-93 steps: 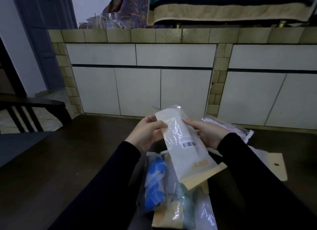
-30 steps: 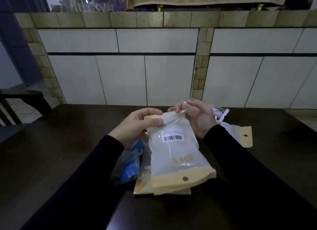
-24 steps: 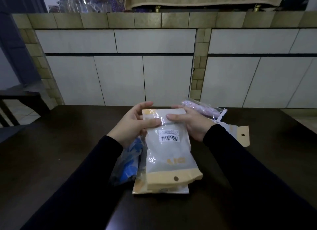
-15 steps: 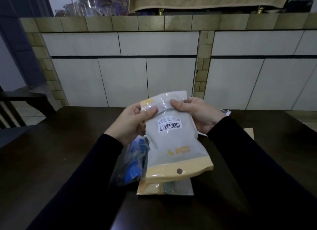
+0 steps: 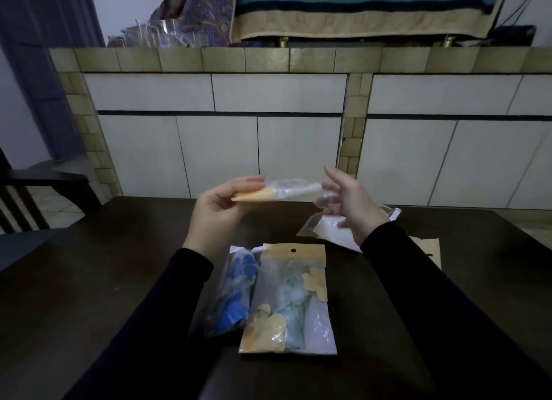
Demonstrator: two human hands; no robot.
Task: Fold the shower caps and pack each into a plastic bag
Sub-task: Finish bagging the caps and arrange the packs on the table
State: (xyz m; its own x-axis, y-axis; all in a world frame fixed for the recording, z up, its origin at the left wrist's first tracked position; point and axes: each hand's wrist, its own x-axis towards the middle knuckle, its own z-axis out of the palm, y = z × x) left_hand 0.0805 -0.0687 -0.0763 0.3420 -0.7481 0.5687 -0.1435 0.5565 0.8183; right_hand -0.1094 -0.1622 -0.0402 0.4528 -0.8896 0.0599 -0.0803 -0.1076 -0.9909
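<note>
My left hand [image 5: 222,207] pinches the tan header end of a packed plastic bag [image 5: 286,190], which it holds level and edge-on above the table. My right hand [image 5: 348,204] hovers at the bag's clear far end with fingers spread; whether it touches the bag I cannot tell. Below on the dark table [image 5: 89,280] lie a packed bag with a teal cap and yellow flowers [image 5: 291,302] and, beside it on the left, a bag with a blue cap [image 5: 234,295]. A white packed bag [image 5: 331,232] lies behind my right wrist.
A tan bag header [image 5: 428,250] shows past my right sleeve. A white and tan tiled counter wall [image 5: 268,125] rises behind the table. A dark chair [image 5: 35,196] stands at the left. Glassware and cloth sit on top of the counter.
The white bag has been turned from upright and facing me to flat and edge-on. My right hand has let go of its top and opened. The teal bag beneath is uncovered.
</note>
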